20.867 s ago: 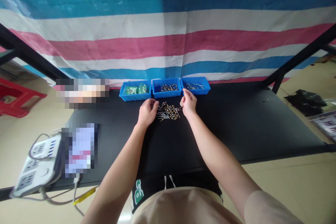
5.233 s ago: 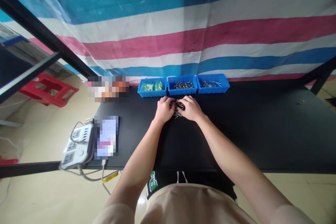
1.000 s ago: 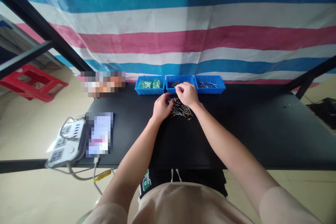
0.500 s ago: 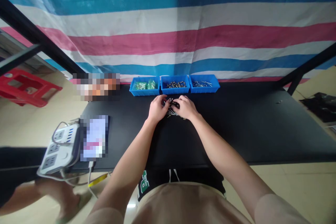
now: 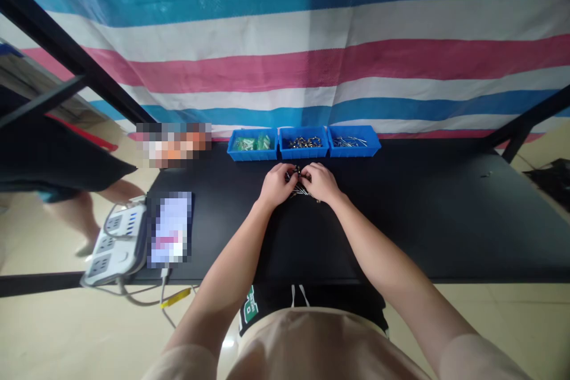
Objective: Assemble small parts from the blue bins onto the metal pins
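My left hand (image 5: pixel 278 183) and my right hand (image 5: pixel 321 181) meet over a small pile of metal screws (image 5: pixel 301 189) on the black table (image 5: pixel 427 208). Both have curled fingers, pinched around small metal pieces too small to make out. Just behind them stand three blue bins in a row. The left bin (image 5: pixel 253 155) holds green-and-white packets, the middle bin (image 5: pixel 304 153) has small brassy and dark metal parts, and long thin screws lie in the right bin (image 5: pixel 355 149).
A white power strip (image 5: pixel 116 243) with cables sits at the table's left edge, beside a blurred-out flat item (image 5: pixel 171 228). A person's legs (image 5: pixel 75 214) show at the left. Tiny bits (image 5: pixel 487 174) lie on the right. A striped sheet (image 5: pixel 276 71) hangs behind.
The view has shifted slightly, so the bins and table appear farther right. My hands stay over the pile with small finger movements. The person at the left has moved farther back.
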`<state>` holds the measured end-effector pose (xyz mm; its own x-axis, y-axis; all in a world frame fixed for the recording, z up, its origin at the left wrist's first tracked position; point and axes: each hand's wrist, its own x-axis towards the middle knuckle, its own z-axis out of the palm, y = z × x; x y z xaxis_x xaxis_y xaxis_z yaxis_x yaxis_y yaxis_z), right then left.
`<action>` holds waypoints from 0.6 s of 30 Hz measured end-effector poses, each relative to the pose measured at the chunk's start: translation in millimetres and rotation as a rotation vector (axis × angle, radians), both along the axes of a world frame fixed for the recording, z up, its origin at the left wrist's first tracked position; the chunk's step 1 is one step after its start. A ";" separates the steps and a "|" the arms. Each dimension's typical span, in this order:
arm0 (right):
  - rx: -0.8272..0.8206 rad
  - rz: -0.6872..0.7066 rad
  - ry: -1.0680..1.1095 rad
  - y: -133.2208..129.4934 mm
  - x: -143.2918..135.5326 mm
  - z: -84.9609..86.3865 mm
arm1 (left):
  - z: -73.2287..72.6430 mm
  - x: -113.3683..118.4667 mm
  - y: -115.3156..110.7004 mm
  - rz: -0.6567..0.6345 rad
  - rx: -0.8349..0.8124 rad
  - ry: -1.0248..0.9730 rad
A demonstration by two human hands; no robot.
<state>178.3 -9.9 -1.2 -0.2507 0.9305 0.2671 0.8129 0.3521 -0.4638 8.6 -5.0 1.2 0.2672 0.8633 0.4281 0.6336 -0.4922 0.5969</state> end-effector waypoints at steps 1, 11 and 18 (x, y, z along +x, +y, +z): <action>0.011 0.001 0.014 0.1 0.1 -0.9 | 0.1 0.2 -0.3 -0.002 0.002 0.000; 0.128 0.042 0.189 3.5 1.6 -7.1 | 3.9 0.5 -3.9 -0.056 0.085 -0.009; 0.245 0.130 0.223 -1.0 -0.3 -1.9 | 5.6 0.9 -5.6 -0.195 0.174 -0.086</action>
